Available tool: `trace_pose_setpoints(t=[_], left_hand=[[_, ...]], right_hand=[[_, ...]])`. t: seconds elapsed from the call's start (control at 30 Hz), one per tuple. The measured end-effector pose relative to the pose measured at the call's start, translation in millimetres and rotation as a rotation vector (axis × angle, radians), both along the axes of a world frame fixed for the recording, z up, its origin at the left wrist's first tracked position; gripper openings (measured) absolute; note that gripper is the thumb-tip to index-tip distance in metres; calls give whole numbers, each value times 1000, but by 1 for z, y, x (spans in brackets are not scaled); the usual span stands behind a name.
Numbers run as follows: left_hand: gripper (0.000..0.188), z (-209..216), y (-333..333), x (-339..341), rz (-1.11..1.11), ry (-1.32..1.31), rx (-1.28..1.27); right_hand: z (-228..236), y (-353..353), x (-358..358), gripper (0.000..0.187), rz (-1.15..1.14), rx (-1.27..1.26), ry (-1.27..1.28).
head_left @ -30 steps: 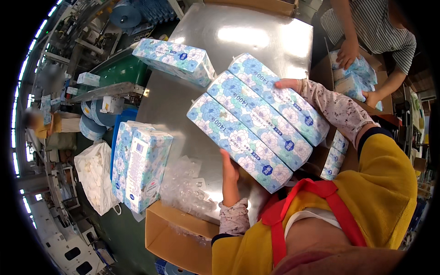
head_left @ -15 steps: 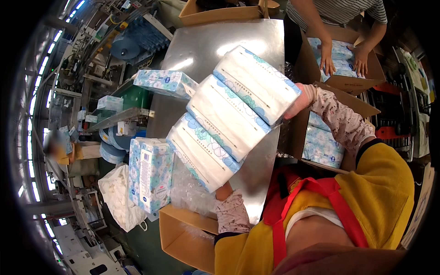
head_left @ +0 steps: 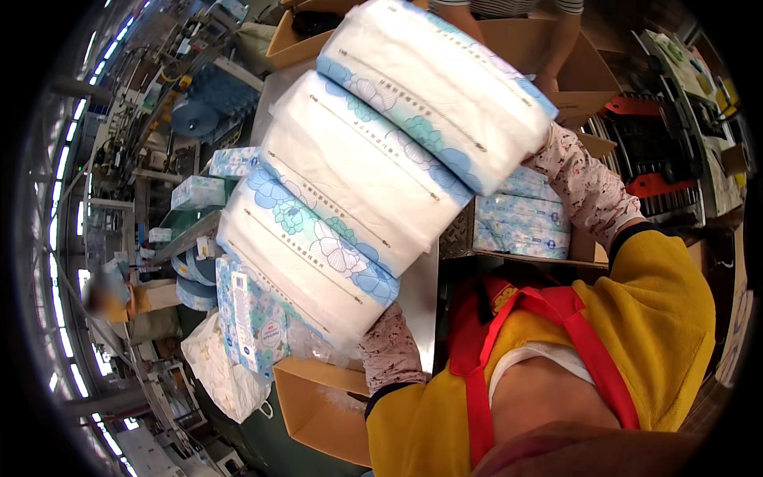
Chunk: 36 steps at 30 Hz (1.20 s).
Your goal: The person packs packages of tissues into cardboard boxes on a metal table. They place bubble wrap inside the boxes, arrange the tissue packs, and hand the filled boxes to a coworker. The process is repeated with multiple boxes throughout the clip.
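A row of three soft tissue packs (head_left: 362,159), white with blue and green flower print, is held up, tilted, between my two hands. My right hand is almost wholly hidden behind the upper right end of the row; its flowered sleeve (head_left: 584,179) leads there. Behind the lower left end, my left hand is hidden too, its flowered sleeve (head_left: 391,350) reaching up to the packs. Below my right forearm stands an open carton (head_left: 588,253) with blue flowered packs (head_left: 520,219) stacked inside.
The metal table (head_left: 425,318) lies under the held packs. Blue flowered packs (head_left: 253,318) stand at its left, beside a white bag (head_left: 222,374). An open cardboard box (head_left: 318,429) is near my left elbow. A co-worker's arm (head_left: 563,52) reaches into a carton (head_left: 600,83) at the far right.
The tissue packs have come up closer to my head and look larger, covering more of the table. My hands have slipped from sight behind them. The co-worker's hands now show less.
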<state>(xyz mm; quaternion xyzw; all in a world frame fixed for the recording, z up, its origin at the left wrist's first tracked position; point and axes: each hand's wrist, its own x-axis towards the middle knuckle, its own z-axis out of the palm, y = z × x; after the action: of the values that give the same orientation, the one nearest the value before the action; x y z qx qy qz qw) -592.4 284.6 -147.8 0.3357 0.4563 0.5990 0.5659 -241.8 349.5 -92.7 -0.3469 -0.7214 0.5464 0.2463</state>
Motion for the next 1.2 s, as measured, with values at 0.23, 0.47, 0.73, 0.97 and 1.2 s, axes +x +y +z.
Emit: trace_pose_setpoints(t=[0.23,0.47,0.73,0.97,1.2], left_hand=[[41,31,-47,134,-544,123,1],[37,13,-77,185,-1340,511,31],[28,60,-58,109,-477,640,100],[103,14,-3,166,-364,858,308],[140,38,27,293,-874,1350,80]], right_hand=[[90,-137,90,83,-78,110,-177],[151,-188,163,84,-201,84,-389],[-106,-38,122,91,0,-635,301],[-105,-70,121,70,-303,-354,-357],[-102,-122,140,90,-636,-175,-448]])
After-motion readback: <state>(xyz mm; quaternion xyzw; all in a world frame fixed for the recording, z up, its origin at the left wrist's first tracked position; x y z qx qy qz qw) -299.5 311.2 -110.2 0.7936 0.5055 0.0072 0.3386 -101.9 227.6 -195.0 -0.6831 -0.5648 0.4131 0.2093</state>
